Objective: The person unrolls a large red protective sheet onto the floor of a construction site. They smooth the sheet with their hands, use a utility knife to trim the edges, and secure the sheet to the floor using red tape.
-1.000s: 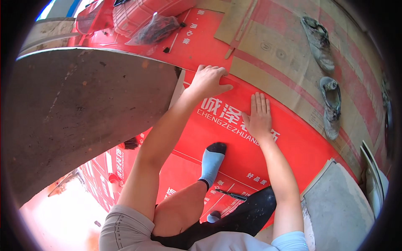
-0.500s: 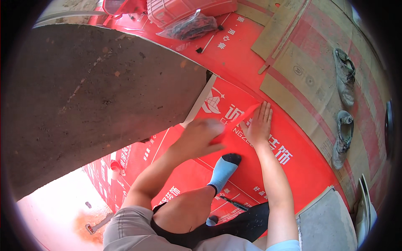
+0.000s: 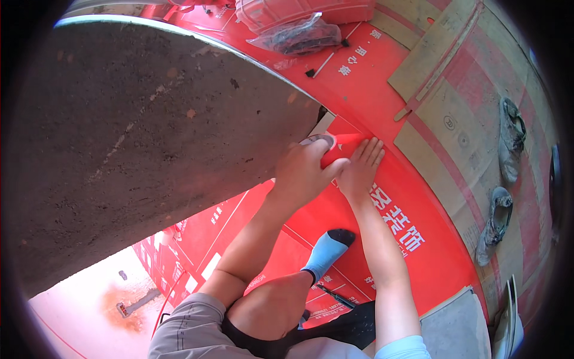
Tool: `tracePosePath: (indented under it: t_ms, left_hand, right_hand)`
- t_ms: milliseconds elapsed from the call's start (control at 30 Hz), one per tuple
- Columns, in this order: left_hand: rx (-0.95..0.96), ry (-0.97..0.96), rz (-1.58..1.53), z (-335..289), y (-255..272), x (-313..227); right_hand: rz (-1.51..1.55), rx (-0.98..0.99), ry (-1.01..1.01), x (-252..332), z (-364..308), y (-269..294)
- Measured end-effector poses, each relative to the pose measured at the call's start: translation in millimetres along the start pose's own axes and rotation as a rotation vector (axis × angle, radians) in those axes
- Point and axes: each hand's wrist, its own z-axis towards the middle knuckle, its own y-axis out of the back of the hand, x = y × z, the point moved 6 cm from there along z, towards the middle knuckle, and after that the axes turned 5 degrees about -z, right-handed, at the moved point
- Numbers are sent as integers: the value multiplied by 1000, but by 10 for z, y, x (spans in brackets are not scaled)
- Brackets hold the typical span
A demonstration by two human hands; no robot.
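My left hand (image 3: pixel 301 175) is closed around a roll of red tape (image 3: pixel 330 155), whose round core faces up. From the roll a short red tape strip (image 3: pixel 351 142) stretches across to the fingers of my right hand (image 3: pixel 362 169). That hand lies flat, its fingers stretched over the tape end and the red floor sheet (image 3: pixel 439 257), which carries white print. My left thumb reaches close to the right hand; whether they touch I cannot tell. Both hands are beside the corner of a large dark brown slab (image 3: pixel 161 143).
My foot in a blue sock (image 3: pixel 326 251) rests on the sheet, near a slim dark tool (image 3: pixel 336 296). Worn shoes (image 3: pixel 511 140) stand on taped cardboard (image 3: pixel 445 173) at right. A red case (image 3: pixel 299 13) and a clear plastic bag (image 3: pixel 299 37) lie beyond.
The roll in my left hand has come closer to my right hand, and the tape between them looks shorter. My right hand stays flat on the sheet. The whole view has shifted.
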Motion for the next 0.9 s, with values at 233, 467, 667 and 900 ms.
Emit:
tracePosePath:
  t_ms: [233,467,667,900]
  left_hand:
    - [44,212,11,534,-389,263]
    - [64,320,20,683,-588,353]
    - [-135,178,-191,714,-712,520]
    - [-242,225,-314,604,-735,693]
  right_hand:
    - [57,84,47,423,396,-124]
    - [-22,141,318,494,563,-57]
    - [-137,96,566,394,706,95]
    - [73,46,559,162,796,274]
